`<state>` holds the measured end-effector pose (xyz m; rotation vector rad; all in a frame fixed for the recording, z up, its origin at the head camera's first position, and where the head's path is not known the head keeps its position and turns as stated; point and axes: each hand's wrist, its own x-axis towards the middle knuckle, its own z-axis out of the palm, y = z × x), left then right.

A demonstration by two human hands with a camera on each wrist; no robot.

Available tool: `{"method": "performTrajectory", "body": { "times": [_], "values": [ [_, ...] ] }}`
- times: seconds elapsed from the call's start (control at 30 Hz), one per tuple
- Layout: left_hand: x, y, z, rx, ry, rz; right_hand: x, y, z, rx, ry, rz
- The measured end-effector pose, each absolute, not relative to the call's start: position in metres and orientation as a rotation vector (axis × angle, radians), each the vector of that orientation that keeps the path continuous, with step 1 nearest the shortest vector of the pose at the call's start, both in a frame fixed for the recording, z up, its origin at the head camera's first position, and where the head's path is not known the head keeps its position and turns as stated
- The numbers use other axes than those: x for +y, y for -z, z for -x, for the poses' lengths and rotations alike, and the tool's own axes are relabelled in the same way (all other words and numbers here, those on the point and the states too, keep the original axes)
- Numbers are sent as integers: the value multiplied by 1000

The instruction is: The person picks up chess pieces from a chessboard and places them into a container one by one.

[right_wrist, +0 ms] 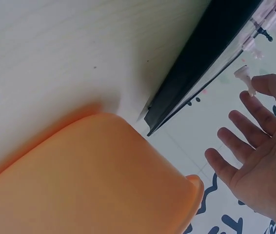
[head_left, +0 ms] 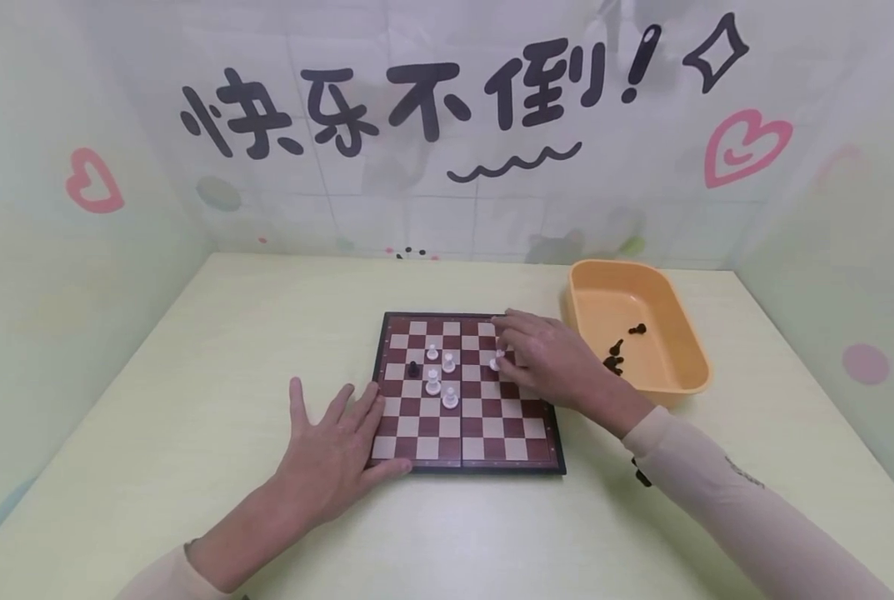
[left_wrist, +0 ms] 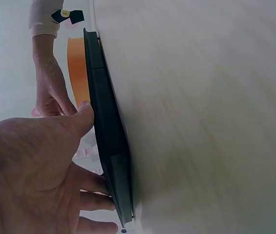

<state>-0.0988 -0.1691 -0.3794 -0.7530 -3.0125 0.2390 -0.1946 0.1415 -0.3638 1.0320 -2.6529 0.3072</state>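
A folding chessboard [head_left: 493,427] with brown and cream squares lies on the table. My right hand [head_left: 544,357] is over its right half, pinching a white chess piece [right_wrist: 245,79] between thumb and index finger; the other fingers are extended in the right wrist view. Fingers spread, my left hand [head_left: 330,467] rests against the board's left edge, its thumb at the front corner. Several white chess pieces [head_left: 433,382] stand on the left half, beside a black pawn [head_left: 413,369]. The right hand hides part of the board's upper right squares.
An orange plastic bin [head_left: 700,375] stands right of the board, close to my right forearm. Several black chess pieces [head_left: 616,347] lie in it. Behind the table [head_left: 289,292] rises a white wall covering [head_left: 417,192] with black lettering; side panels flank the table.
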Motion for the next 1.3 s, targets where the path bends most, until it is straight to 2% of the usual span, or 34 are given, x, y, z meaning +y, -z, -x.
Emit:
{"method": "performTrajectory", "body": {
  "times": [0.57, 1.3],
  "values": [
    [-170, 378, 98, -3037, -188, 737, 148, 360, 190, -2614, -263, -1060],
    [-169, 378, 99, -3021, -162, 769, 166, 354, 186, -2617, -241, -956]
  ]
}}
